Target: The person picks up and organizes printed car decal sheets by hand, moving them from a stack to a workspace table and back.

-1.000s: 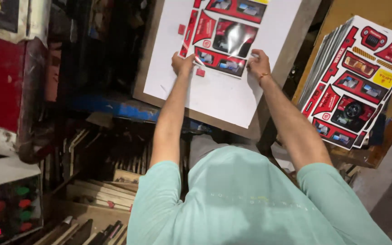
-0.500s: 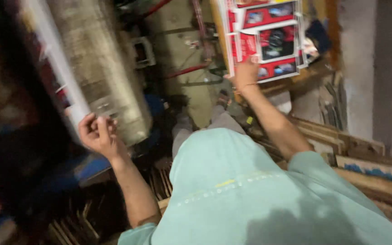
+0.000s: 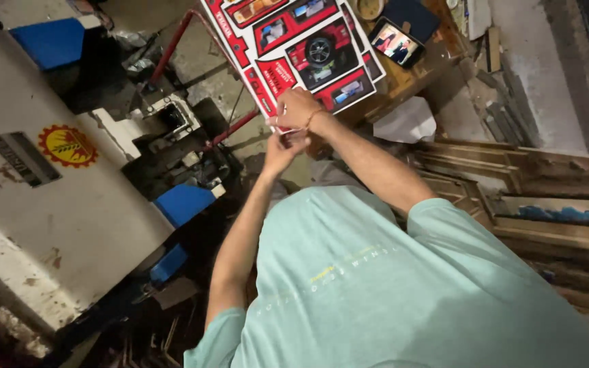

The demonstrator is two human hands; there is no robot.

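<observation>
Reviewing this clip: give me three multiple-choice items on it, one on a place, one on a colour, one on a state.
1. Where does the phone lie?
A. right of the printed sheets
B. on the machine
C. in a hand

2. Which colour dominates the printed sheets?
A. green
B. red
C. yellow

3. How is the right hand engaged?
A. hanging free
B. resting on the phone
C. gripping the sheets' near edge

Answers: 1 A, it sits on the wooden table beside them; 2 B, red panels fill them; 3 C, its fingers close on the edge, with the left hand just below.
</observation>
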